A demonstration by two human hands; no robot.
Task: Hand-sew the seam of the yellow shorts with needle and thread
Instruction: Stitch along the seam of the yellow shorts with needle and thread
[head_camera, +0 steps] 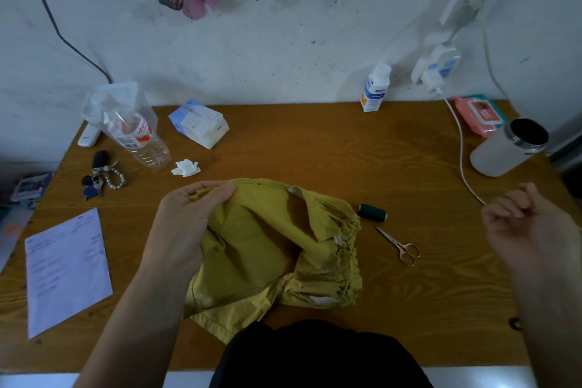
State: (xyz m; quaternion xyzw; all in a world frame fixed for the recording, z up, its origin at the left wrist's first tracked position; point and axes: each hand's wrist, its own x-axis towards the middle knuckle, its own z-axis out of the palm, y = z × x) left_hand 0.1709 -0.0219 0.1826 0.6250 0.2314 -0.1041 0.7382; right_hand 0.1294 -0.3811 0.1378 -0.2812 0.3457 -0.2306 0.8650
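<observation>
The yellow shorts (271, 249) lie crumpled on the wooden table (315, 142), inside out. My left hand (189, 214) pinches the upper left edge of the shorts, lifting the seam a little. Far out to the right, my right hand (529, 217) is raised with its fingers pinched together; needle and thread are too thin to make out. A dark green thread spool (373, 213) rests just right of the shorts. Small scissors (401, 246) with pink handles lie below the spool.
Keys with beads (100, 178), a plastic bottle (138, 135), a tissue pack (200, 126), a crumpled tissue (185, 167) and a paper sheet (67, 271) sit on the left. A white cup (510, 148), wipes (478, 115), a small bottle (374, 88) and a white charging cable (461, 151) occupy the right.
</observation>
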